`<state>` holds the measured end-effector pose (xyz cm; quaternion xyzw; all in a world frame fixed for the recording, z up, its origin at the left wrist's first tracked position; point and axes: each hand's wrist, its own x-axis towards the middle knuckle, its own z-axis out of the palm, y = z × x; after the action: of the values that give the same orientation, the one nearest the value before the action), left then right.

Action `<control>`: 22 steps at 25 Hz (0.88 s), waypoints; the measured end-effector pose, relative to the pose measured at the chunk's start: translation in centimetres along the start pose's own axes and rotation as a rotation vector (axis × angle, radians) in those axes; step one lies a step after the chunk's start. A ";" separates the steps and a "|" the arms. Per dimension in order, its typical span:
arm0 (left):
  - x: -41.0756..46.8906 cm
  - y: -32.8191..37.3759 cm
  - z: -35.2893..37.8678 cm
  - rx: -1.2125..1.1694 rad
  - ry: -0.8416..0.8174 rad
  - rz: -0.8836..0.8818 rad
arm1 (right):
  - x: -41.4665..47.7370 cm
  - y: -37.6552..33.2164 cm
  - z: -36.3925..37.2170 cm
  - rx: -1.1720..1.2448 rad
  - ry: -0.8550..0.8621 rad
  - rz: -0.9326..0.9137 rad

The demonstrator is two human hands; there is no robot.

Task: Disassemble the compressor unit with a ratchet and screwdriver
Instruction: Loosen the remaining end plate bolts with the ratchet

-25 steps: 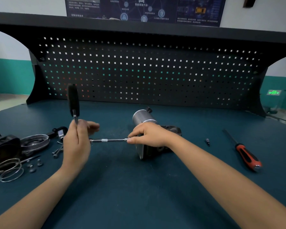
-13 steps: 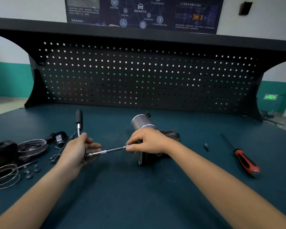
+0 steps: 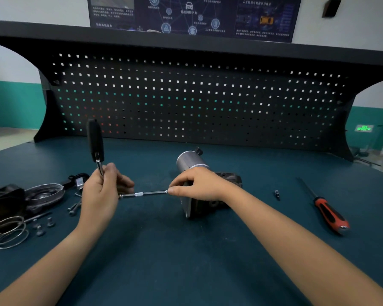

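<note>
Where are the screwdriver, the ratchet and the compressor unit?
screwdriver (image 3: 330, 214): head view, red and black handle.
ratchet (image 3: 95, 138): head view, black upright grip.
compressor unit (image 3: 188, 161): head view, silver cylinder.

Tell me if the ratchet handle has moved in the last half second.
Yes. The ratchet handle swung up: its tip now overlaps the pegboard's lower edge; before, it sat below it.

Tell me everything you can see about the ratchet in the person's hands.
The ratchet has a black handle, which points up, and a shiny metal neck. The left hand grips it near the head, which is hidden. A thin shiny extension bar with a knurled band runs level from there to the compressor unit, where the right hand pinches its far end.
</note>
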<state>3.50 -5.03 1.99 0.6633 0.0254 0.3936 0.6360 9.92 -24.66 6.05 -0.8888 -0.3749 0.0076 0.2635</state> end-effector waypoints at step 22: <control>1.6 0.3 -1.1 -0.078 0.036 -0.369 | -4.1 0.6 3.3 -0.493 0.446 -0.206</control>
<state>3.87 -3.32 2.92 0.6149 0.1428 0.2826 0.7223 6.67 -26.25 2.17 -0.8630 -0.3862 -0.3045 0.1156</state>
